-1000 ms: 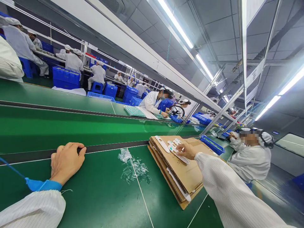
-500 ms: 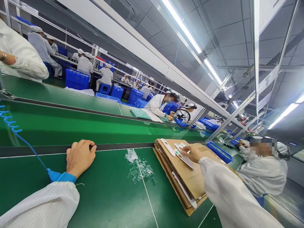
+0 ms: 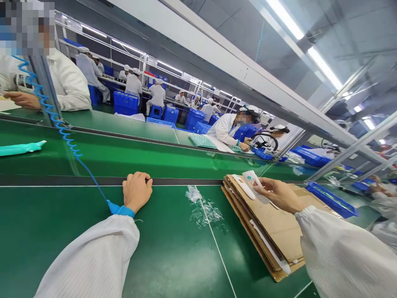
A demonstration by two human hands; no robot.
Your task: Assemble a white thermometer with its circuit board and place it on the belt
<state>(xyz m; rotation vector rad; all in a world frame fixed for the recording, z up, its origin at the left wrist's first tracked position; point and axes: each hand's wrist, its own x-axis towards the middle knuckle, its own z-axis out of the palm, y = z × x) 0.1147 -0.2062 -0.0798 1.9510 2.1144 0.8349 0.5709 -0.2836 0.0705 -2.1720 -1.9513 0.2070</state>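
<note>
Green workbench, white piece pinched over cardboard

Factory room, strip lights overhead, workers in white coats on the far side; green workbench [image 3: 167,256] fills the near ground; cardboard stack [image 3: 282,225] sits to the right on it; clear film scraps [image 3: 207,214] lie just left of the stack, a blue tray [image 3: 331,200] to the far right.

Right hand [image 3: 276,193]: thumb and fingers brought together in a pinch on a white piece [image 3: 249,177] at the far part of the stack; the piece is tilted, its end with the teal dot [image 3: 249,177] raised; fingers hide the rest, so cannot tell whether it touches the cardboard; a second white piece [image 3: 244,187] lies flat just left.

Left hand [image 3: 137,192]: loosely curled, half open, resting at the bench's dark far edge; no object visible in it; blue wrist strap [image 3: 124,210] on, coiled cord [image 3: 65,132] running far left.

Handling (judgement): the held piece is probably light and stiff, more shell than solid; smooth face, so likely slippery under bare fingers; more apt to scratch than bend; best grip is on both long edges near mid-length, clear of the teal dot; gentle pressure should do.
</note>
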